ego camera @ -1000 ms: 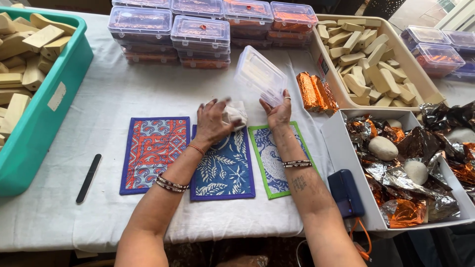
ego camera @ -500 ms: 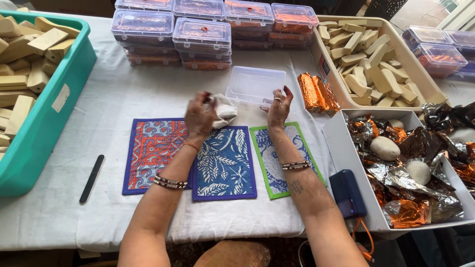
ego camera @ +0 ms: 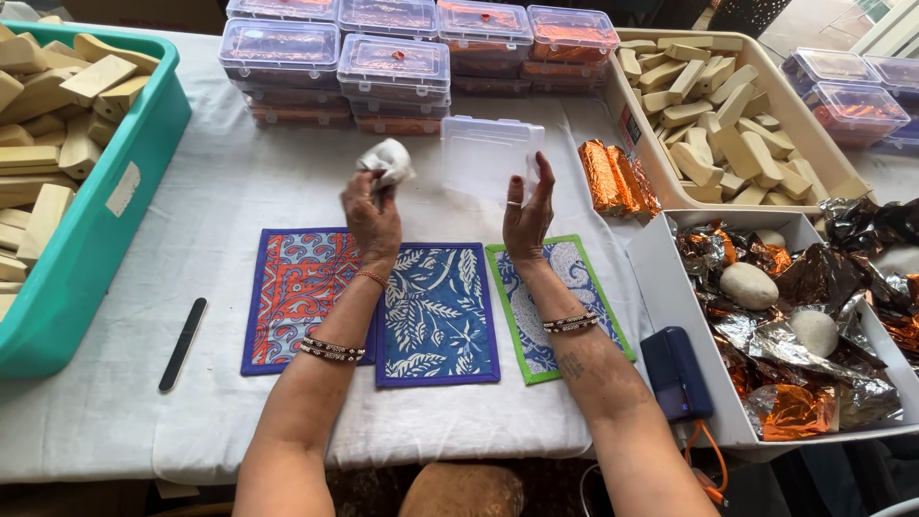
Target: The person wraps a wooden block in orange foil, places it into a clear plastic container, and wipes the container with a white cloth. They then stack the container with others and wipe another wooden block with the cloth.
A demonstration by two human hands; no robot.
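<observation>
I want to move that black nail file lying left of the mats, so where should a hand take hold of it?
Grip the black nail file near its middle, pinching across the narrow width and coming from above. It lies flat on the white tablecloth, long and thin, with bare cloth on both sides, so fingers can close on its long edges.

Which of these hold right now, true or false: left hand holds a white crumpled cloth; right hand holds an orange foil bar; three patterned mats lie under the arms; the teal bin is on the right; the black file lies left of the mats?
1. The left hand holds a white crumpled cloth. True.
2. The right hand holds an orange foil bar. False: it holds a clear plastic box; the orange foil bars lie on the table.
3. Three patterned mats lie under the arms. True.
4. The teal bin is on the right. False: it stands at the left, filled with tan blocks.
5. The black file lies left of the mats. True.
</observation>
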